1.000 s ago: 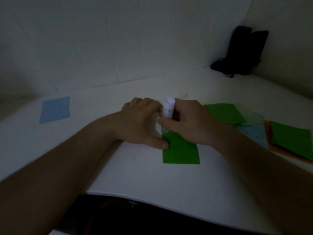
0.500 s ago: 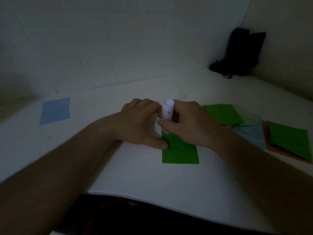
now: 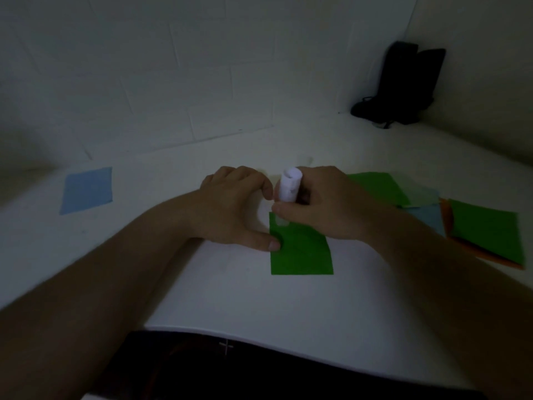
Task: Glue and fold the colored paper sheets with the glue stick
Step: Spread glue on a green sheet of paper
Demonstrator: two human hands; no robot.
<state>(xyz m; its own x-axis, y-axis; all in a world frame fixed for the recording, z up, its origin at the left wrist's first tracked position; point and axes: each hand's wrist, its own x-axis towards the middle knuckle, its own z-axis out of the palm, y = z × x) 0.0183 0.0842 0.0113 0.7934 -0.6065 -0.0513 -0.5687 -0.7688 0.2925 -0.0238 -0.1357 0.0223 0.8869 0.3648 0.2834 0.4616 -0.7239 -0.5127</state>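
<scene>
Right hand (image 3: 326,206): fingers curled round the glue stick (image 3: 290,188), held upright with its lower end on the green sheet (image 3: 300,252).
Left hand (image 3: 233,206): fingers loosely bent, thumb tip pressing the sheet's left edge.
Green sheet: flat on the worktop (image 3: 259,301), mid-way in from the near edge.
Paper pile (image 3: 484,229): toward the right edge.
Blue sheet (image 3: 86,189): toward the left edge.
</scene>
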